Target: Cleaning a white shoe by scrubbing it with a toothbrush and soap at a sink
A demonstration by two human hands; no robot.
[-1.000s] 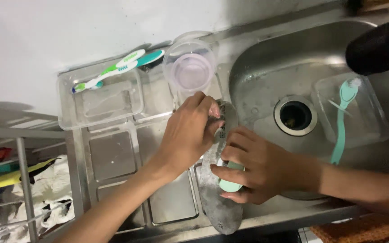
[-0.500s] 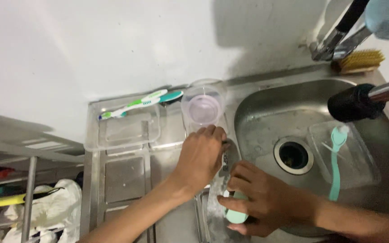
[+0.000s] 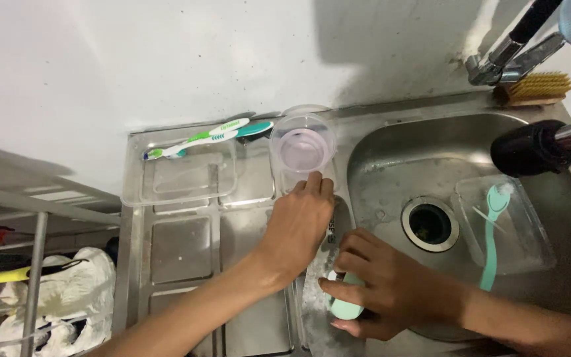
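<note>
I see the steel sink basin (image 3: 391, 158) filling the right half of my view, with the ribbed steel draining board (image 3: 180, 251) to its left and a white wall behind both. The drain hole (image 3: 430, 223) sits near the middle of the basin. A black spray head (image 3: 530, 149) reaches in from the right edge, above the basin.

At the lower left I make out a wire rack (image 3: 31, 277) with white cloth and a yellow item in it, below counter level.

A clear rectangular container (image 3: 180, 178) lies on the draining board against the wall, and two toothbrushes (image 3: 206, 137) rest across its far rim. A second clear container (image 3: 505, 225) lies in the basin right of the drain, with a mint-green long-handled brush (image 3: 492, 231) lying in it. A round clear cup (image 3: 302, 144) stands at the back, between the board and the basin.

The grey shoe insole (image 3: 315, 297) lies lengthwise on the strip between board and basin, its surface looking wet or soapy. My left hand (image 3: 297, 228) presses down on its far end, fingers together and curled over it, fingertips just short of the round cup. My right hand (image 3: 384, 291) is over the insole's middle, fingers clamped around a small mint-green scrubber (image 3: 343, 305) that touches the insole.

A yellow-bristled scrubbing brush (image 3: 536, 86) lies on the ledge behind the basin, near the tap base.
</note>
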